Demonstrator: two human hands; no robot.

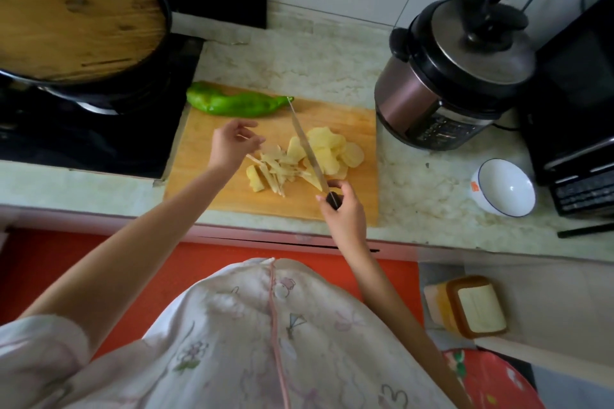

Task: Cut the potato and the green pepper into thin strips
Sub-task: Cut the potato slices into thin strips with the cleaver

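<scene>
Firstly, head view, the only one supplied.

Item: rectangular pale wooden cutting board (pixel 352 116), lying on a mottled cream stone countertop (pixel 299 56).

Item: long glossy green pepper (pixel 232 103), whole, along the board's far left edge, well apart from both hands.

Item: round yellow potato slices (pixel 335 151), overlapping in a heap at the board's middle right; thin pale potato strips (pixel 275 173) and one chunk lie just left of them.

Item: long narrow steel knife (pixel 305 146) with a dark handle. Its blade runs diagonally across the slices, and its tip reaches near the pepper's pointed end.

Item: right hand (pixel 344 212), fingers wrapped round the knife handle at the board's near edge, just nearside of the slices.

Item: left hand (pixel 231 146), just left of the strips, fingers loosely curled, thumb apart. Whether it pinches a sliver cannot be told.

Item: brown and black electric pressure cooker (pixel 455 76), right of the board.

Item: white blue-rimmed bowl (pixel 503 188), nearside of the cooker.

Item: black wok under a round wooden lid (pixel 73 10), on a black stove (pixel 83 146) left of the board.
</scene>
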